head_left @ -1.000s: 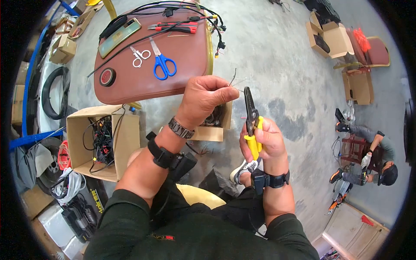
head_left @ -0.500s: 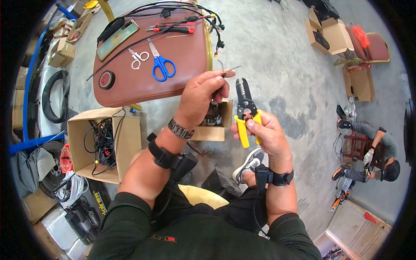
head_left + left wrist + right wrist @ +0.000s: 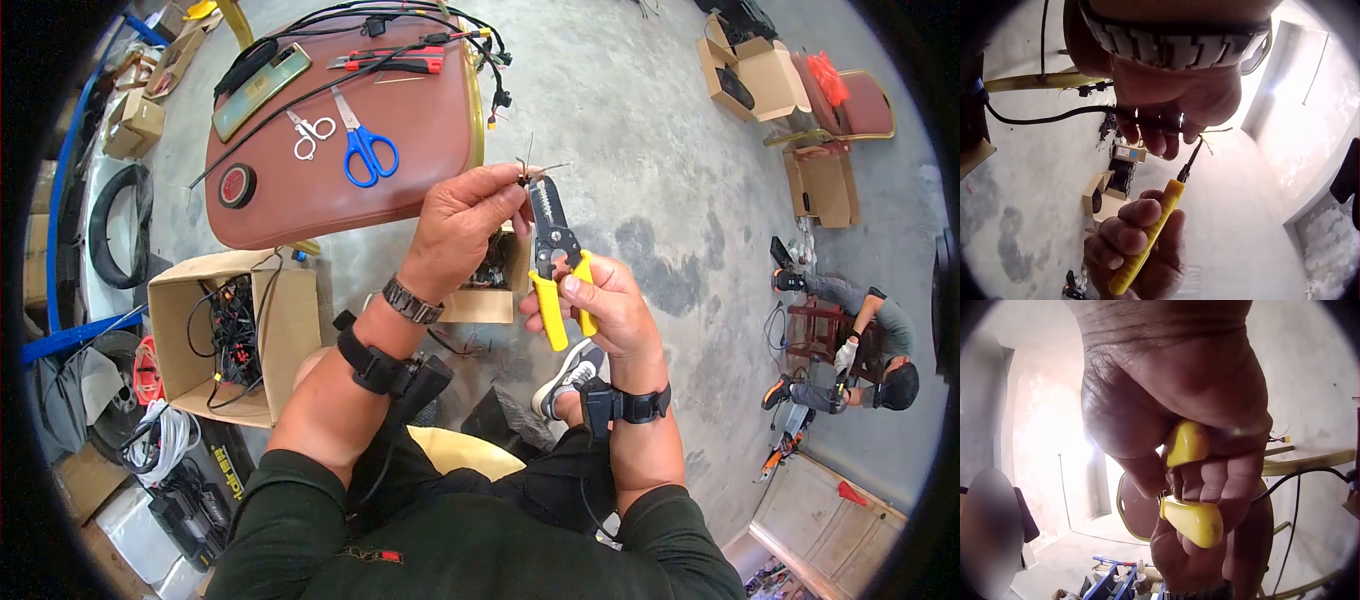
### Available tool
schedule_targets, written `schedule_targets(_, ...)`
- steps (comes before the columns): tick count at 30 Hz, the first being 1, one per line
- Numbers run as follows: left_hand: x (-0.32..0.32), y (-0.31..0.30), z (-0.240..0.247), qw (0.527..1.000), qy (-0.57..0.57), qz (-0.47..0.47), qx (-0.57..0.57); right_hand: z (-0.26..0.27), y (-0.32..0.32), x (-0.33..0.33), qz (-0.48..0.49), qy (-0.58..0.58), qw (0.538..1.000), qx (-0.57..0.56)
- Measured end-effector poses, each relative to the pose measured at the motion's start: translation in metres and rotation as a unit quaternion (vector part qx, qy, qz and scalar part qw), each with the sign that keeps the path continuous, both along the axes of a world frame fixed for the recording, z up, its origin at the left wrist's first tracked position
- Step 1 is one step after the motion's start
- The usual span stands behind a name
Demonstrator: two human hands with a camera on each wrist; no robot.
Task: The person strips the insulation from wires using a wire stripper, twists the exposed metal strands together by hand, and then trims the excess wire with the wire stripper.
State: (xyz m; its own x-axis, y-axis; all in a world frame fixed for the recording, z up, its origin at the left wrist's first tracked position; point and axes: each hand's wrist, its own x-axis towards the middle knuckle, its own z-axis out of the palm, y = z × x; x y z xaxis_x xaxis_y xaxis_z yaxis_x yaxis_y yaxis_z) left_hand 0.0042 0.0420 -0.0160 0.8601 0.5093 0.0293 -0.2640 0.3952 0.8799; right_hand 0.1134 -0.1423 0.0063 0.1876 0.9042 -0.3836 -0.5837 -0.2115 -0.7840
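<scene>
My left hand (image 3: 455, 230) pinches the end of a black cable (image 3: 1041, 119), and thin bare-looking wires (image 3: 1216, 130) fan out past the fingertips. The cable runs back under the palm in the left wrist view. Yellow-handled wire strippers (image 3: 556, 240) are gripped in my right hand (image 3: 615, 310), thumb on one handle and fingers round the other. Their handles stand apart, as the right wrist view also shows with the lower yellow handle (image 3: 1194, 522). The tool's dark toothed nose points up, its tip right at the wires beside the left fingertips.
On the brown padded seat (image 3: 300, 205) lie blue scissors (image 3: 370, 155), small white scissors (image 3: 310, 135), a tape roll (image 3: 237, 186), a phone (image 3: 262, 92), a red cutter (image 3: 400, 62) and looped cables. A carton of cables (image 3: 235, 335) stands left. Another person (image 3: 885, 335) sits far right.
The wire strippers, earlier edge-on, have turned flat with their handles spread, and their nose has come up to the wires. The left hand has turned, and the wires now fan out differently.
</scene>
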Motion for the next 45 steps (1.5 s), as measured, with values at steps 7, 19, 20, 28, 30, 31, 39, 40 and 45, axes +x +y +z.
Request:
schedule_targets(7, -0.001, -0.002, 0.006, 1.000, 0.011, -0.002, 0.003, 0.002, 0.001, -0.004, 0.008, 0.039, 0.999, 0.019)
schedule_targets(19, -0.002, -0.002, 0.009, 0.997, 0.009, -0.042, -0.062, 0.001, -0.002, -0.002, -0.003, 0.049, 0.999, 0.018)
schedule_targets(20, -0.002, -0.003, 0.009, 0.997, 0.007, -0.038, -0.063, 0.001, -0.002, -0.003, -0.009, 0.047, 0.999, 0.019)
schedule_targets(28, -0.003, -0.002, 0.003, 0.997, -0.003, -0.039, -0.066, 0.001, -0.002, -0.002, -0.009, 0.031, 0.999, 0.007)
schedule_targets(30, -0.002, -0.001, -0.001, 0.998, -0.009, -0.044, -0.053, 0.005, 0.000, -0.004, -0.013, 0.021, 1.000, 0.004)
schedule_targets(31, -0.002, 0.000, -0.001, 0.998, -0.011, -0.043, -0.044, 0.007, 0.000, -0.004, -0.012, 0.013, 1.000, 0.006)
schedule_targets(39, -0.002, -0.003, -0.007, 0.999, 0.006, 0.014, 0.043, 0.016, -0.002, 0.002, 0.003, -0.099, 0.994, -0.048)
schedule_targets(40, -0.002, -0.003, -0.006, 0.998, 0.019, 0.016, 0.060, 0.015, -0.002, 0.001, -0.003, -0.099, 0.994, -0.052)
schedule_targets(45, -0.001, -0.005, 0.000, 0.997, 0.045, 0.020, 0.056, 0.011, -0.003, 0.003, -0.006, -0.062, 0.998, -0.033)
